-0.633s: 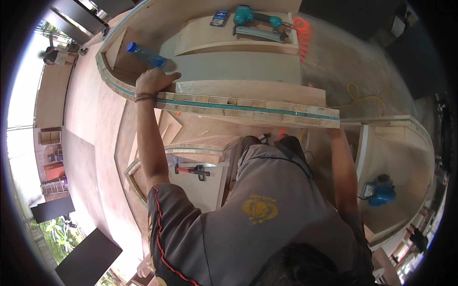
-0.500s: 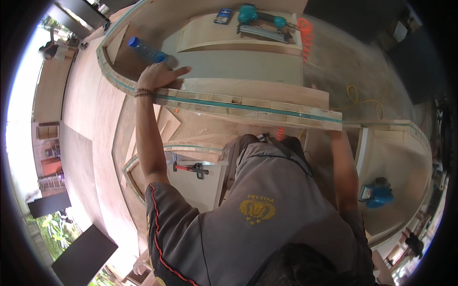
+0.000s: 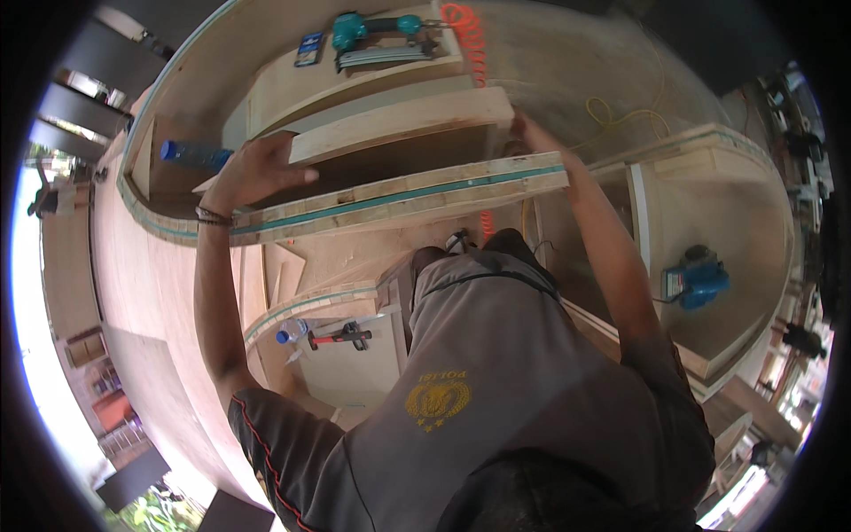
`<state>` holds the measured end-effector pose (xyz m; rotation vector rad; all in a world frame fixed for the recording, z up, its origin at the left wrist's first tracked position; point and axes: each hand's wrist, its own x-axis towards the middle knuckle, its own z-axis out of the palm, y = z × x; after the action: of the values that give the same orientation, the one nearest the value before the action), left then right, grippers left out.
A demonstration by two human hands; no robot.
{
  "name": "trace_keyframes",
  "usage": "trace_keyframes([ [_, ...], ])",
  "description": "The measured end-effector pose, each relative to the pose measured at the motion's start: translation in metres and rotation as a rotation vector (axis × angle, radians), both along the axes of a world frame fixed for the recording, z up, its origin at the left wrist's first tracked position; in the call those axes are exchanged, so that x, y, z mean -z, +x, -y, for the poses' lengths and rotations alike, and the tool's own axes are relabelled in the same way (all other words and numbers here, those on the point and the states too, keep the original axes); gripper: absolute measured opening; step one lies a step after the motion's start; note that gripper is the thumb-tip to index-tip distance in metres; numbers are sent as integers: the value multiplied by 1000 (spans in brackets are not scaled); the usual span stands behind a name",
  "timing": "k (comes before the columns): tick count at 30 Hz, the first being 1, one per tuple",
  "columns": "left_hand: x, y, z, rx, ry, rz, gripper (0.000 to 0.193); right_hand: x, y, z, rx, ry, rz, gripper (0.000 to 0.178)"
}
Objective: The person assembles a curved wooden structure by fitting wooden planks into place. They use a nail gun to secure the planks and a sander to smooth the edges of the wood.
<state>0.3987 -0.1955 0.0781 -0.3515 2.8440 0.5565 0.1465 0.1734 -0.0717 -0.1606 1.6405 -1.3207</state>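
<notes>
A pale wooden board (image 3: 403, 122) is tilted above the curved plywood frame (image 3: 399, 197), whose near edge carries a teal stripe. At the board's left end is my left hand (image 3: 253, 176), its fingers over the end and its thumb stretched out in front. My right hand (image 3: 526, 133) is closed around the right end, with its fingers partly hidden. A dark gap shows between board and frame edge. Beside my left hand lies a clear plastic bottle with a blue cap (image 3: 195, 155). Beyond the board, a teal nail gun (image 3: 383, 55) rests on a wooden panel.
A small blue box (image 3: 308, 49) lies by the nail gun. An orange coiled hose (image 3: 474, 53) and a yellow hose (image 3: 612, 115) trail on the right. Another curved frame holds a blue power tool (image 3: 700, 282). Lower left are a red-handled hammer (image 3: 335, 337) and a second bottle (image 3: 291, 332).
The board has risen and tilted away from the frame's near edge, opening a dark gap. My right hand has come up over the edge to its right end. The whole view has shifted.
</notes>
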Motion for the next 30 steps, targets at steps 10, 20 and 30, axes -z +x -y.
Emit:
trace_keyframes([
  [10,-52,-34,-72,109,-287,-363,46,-11,-24,-9,132,-206,-3,77],
  [20,-189,19,-162,522,-943,-1249,42,-157,-63,-77,-39,-1002,351,62],
  [30,-110,190,-202,381,-1409,-1327,38,-225,89,-148,570,-855,-647,31],
])
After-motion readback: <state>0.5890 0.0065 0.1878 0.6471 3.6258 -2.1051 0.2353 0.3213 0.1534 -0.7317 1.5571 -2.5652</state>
